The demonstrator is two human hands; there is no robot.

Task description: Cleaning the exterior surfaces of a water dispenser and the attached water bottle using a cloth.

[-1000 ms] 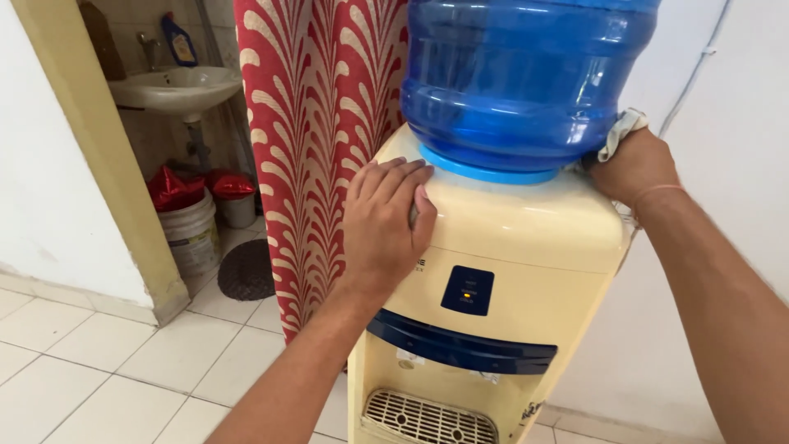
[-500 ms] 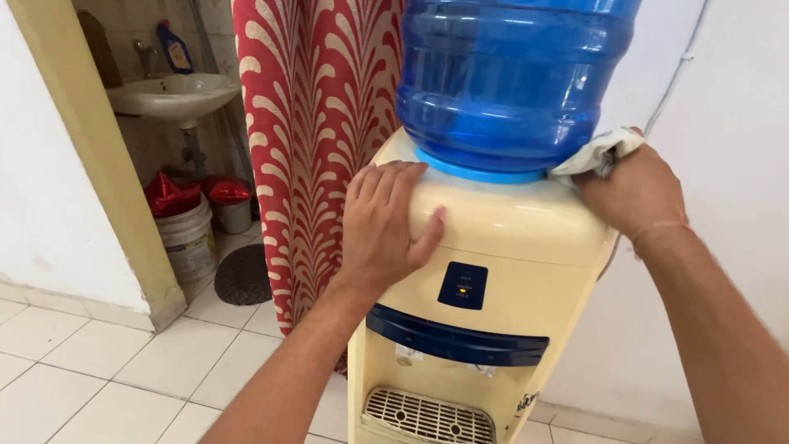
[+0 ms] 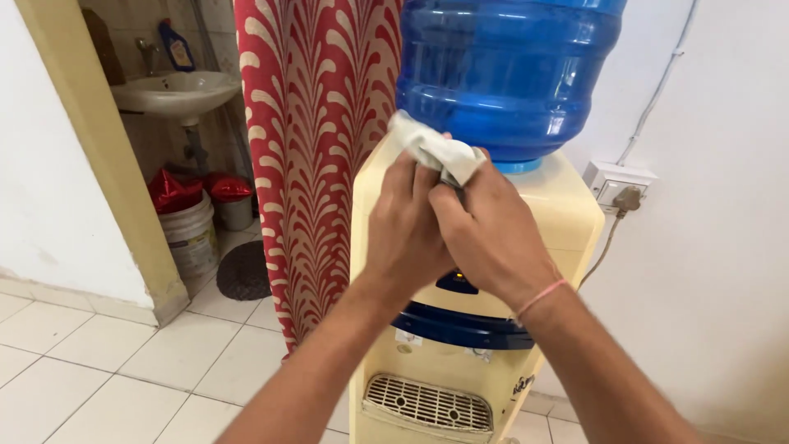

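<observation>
**At the front of the water cooler, both hands meet on the cloth**

In the doorway at far left a sink hangs above a bucket; next comes a red patterned curtain. The left hand, which lay flat on the water cooler a second ago, has lifted and now closes on a pale cloth. The right hand has brought that cloth round from the far corner and grips it too, under the blue bottle. It looks like regrouping between wipes.

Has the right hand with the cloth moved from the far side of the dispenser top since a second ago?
Yes. The right hand has brought the cloth across from the dispenser's right edge to its front, below the blue bottle, meeting the left hand.
</observation>
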